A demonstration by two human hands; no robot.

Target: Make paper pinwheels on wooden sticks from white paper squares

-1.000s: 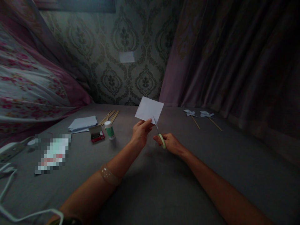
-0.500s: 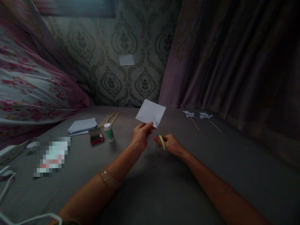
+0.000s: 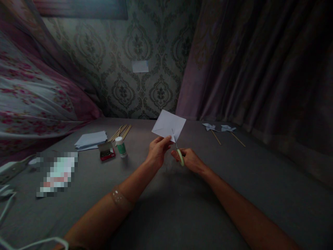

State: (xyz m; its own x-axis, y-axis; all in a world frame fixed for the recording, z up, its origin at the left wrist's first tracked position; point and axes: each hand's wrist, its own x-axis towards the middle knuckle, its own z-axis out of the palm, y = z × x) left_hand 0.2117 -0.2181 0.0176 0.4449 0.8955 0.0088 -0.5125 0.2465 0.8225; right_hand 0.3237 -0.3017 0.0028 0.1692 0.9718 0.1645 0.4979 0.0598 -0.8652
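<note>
A square sheet of white paper is pinched at its lower corner by my left hand, thumb on top. It is held up above the table and tilted, with a slit or crease line near its left corner. My right hand is closed around the light green handles of a pair of scissors. Their blades point up and lie over the paper's lower right part, just right of my left thumb. Whether the blades are parted is hard to make out.
On the left of the grey table are a paper stack, wooden sticks, a small open red box and a green-white glue bottle. Two paper pinwheels on sticks lie right. A power strip and cable sit far left.
The paper has shifted slightly to the right in view, with both hands nearly still. The scissors' blades appear a little further up along the paper.
</note>
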